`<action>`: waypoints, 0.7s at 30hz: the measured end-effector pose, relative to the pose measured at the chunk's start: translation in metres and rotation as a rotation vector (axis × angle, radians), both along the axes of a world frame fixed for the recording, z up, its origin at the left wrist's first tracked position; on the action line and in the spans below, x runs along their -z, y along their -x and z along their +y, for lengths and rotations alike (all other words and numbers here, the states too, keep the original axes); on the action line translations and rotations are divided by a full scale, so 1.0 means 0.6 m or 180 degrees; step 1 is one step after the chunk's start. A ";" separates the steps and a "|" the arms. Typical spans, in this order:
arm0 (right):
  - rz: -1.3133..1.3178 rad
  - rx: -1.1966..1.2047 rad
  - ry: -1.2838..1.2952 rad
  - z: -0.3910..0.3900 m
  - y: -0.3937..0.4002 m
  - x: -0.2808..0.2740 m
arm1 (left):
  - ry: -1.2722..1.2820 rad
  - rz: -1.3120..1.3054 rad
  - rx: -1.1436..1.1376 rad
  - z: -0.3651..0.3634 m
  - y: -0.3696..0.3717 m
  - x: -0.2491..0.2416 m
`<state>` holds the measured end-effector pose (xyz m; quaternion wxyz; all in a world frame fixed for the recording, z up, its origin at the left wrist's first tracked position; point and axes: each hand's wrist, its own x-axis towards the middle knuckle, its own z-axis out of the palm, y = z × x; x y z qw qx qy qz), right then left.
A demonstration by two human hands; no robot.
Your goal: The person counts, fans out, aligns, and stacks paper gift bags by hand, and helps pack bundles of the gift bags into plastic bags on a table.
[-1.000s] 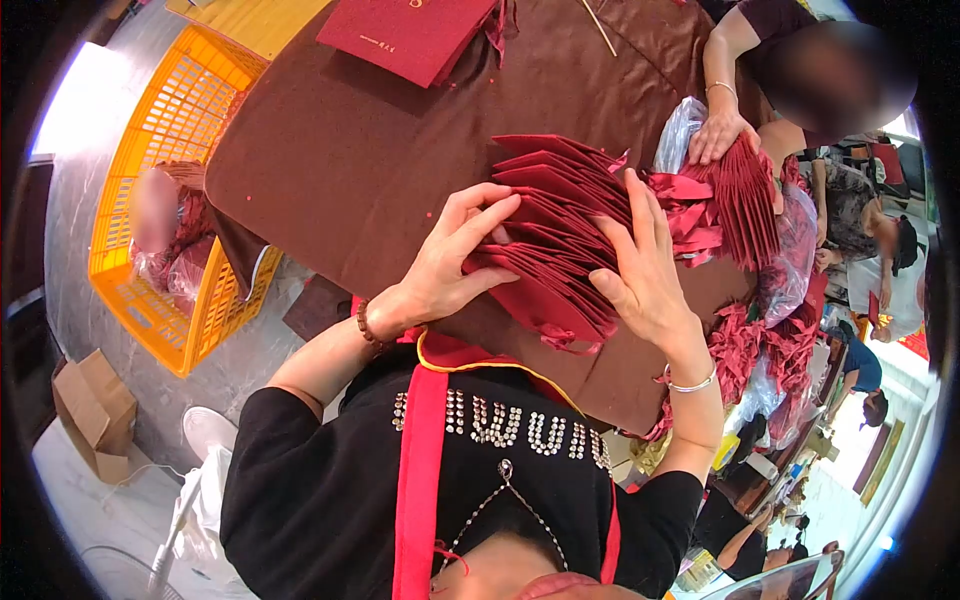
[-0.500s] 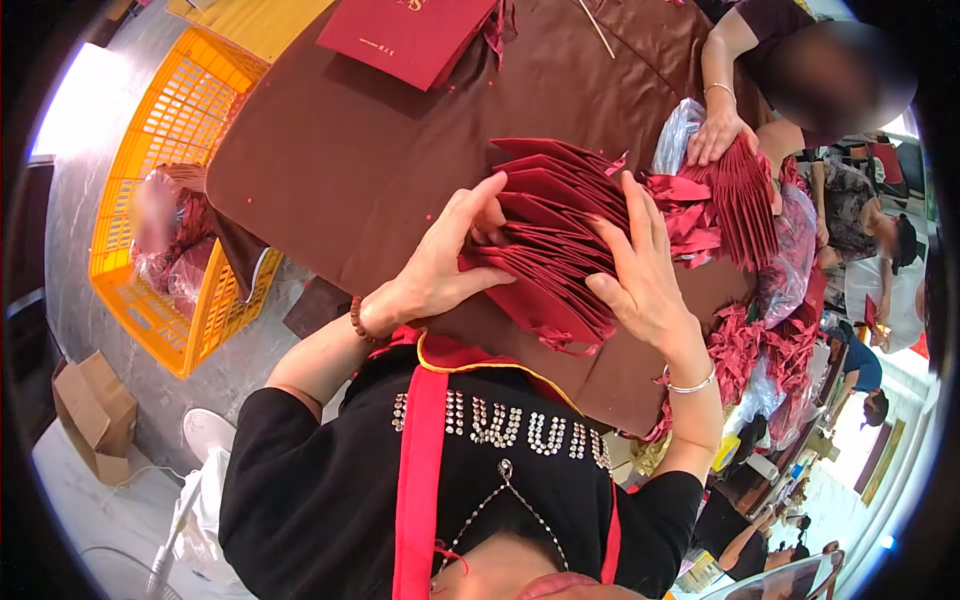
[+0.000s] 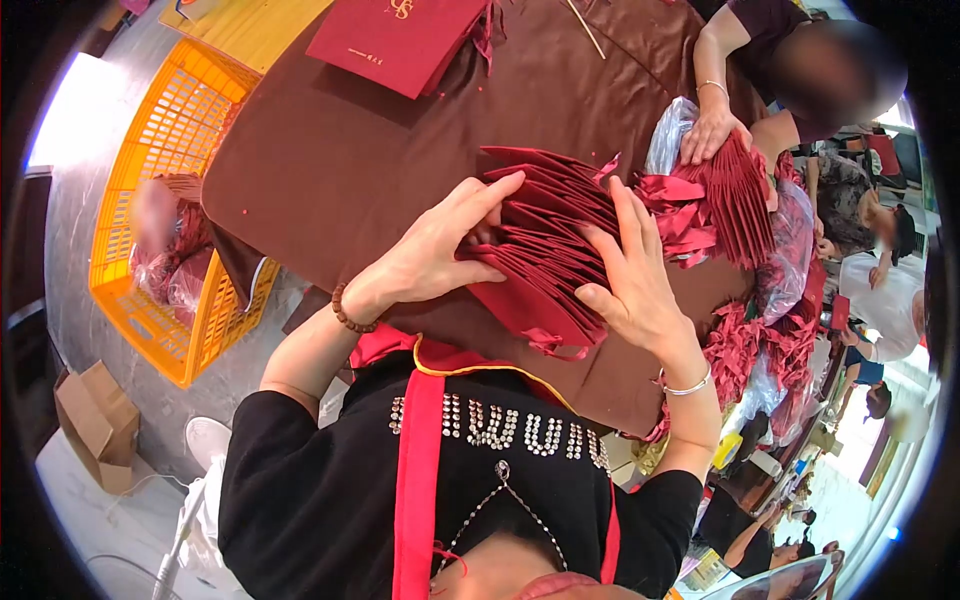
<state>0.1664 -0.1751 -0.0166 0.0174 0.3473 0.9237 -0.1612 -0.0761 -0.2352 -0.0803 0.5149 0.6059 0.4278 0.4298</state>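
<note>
Nearest us, our left hand (image 3: 435, 255) and right hand (image 3: 630, 285) press in on either side of one fanned stack of red paper bags (image 3: 545, 240), fingers spread and curled around its edges. We cannot count the bags, as they overlap too tightly. The stack lies on the brown-clothed counter (image 3: 350, 160). Beyond it, a co-worker's hand (image 3: 710, 130) rests on a second red stack (image 3: 740, 195). Farther off lie one red folder (image 3: 400, 40) and one yellow crate (image 3: 160, 200).
</note>
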 end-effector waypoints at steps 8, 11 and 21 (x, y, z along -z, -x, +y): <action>0.0018 -0.0016 0.0005 0.002 -0.002 0.002 | -0.0181 0.0069 -0.0166 -0.004 -0.005 0.003; 0.0292 -0.0066 0.0058 0.005 -0.003 0.007 | -0.0337 0.0327 -0.0284 -0.010 -0.007 0.006; 0.3254 0.0487 0.1142 -0.004 -0.017 0.036 | -0.1109 -0.0084 -0.0286 0.029 -0.017 0.068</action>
